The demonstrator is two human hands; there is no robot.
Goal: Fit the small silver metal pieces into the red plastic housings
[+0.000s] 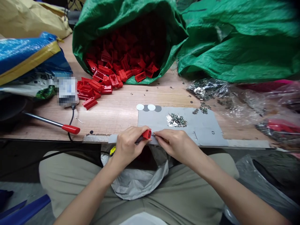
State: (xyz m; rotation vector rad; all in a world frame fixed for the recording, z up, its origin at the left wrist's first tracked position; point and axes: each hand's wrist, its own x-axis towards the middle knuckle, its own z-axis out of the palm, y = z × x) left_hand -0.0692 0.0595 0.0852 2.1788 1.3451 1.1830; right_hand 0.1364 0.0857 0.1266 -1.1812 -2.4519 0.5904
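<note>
Left hand (127, 147) pinches a red part (147, 133) at the table's (112, 112) near edge, over a lap bag (136, 181) (probably a catch). Right hand (174, 144) fingertips press together on a metal bit (153, 134) at the part's right end. The metal pile (176, 120) lies just beyond, within reach; green sack (93, 37) far.

Nothing is legible: the printing on the blue bag (25, 50) at the surface's left is too blurred.
</note>
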